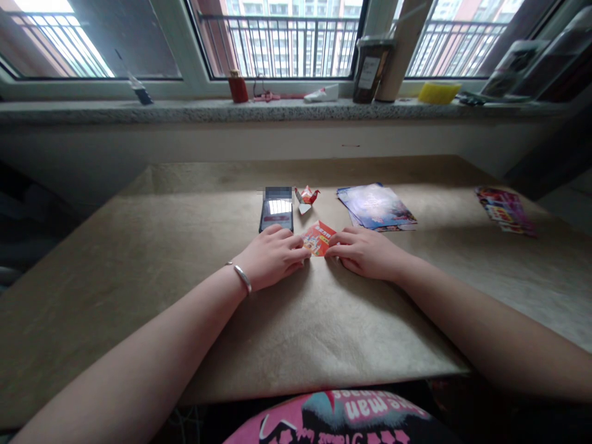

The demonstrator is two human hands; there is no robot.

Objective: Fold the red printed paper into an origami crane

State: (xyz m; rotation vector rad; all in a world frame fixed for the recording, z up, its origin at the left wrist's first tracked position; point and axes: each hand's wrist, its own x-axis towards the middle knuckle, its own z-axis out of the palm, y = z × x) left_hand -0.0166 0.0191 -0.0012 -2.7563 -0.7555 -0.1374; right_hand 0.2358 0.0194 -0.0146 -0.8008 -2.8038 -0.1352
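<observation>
A small folded piece of red printed paper (pixel 318 237) lies on the tan table (pixel 139 259) between my two hands. My left hand (pixel 272 256), with a silver bangle on its wrist, presses the paper's left edge with curled fingers. My right hand (pixel 363 250) pinches the paper's right edge with its fingertips. Just beyond the paper sits a finished red and white origami figure (pixel 306 198), and a phone (pixel 277 211) with a lit screen lies beside it.
A stack of colourful printed sheets (pixel 375 206) lies right of the origami, and another printed sheet (pixel 505 211) lies at the table's far right. The windowsill (pixel 139 111) behind holds a red cup (pixel 238 86), a dark jar (pixel 370 71) and a yellow sponge (pixel 438 92).
</observation>
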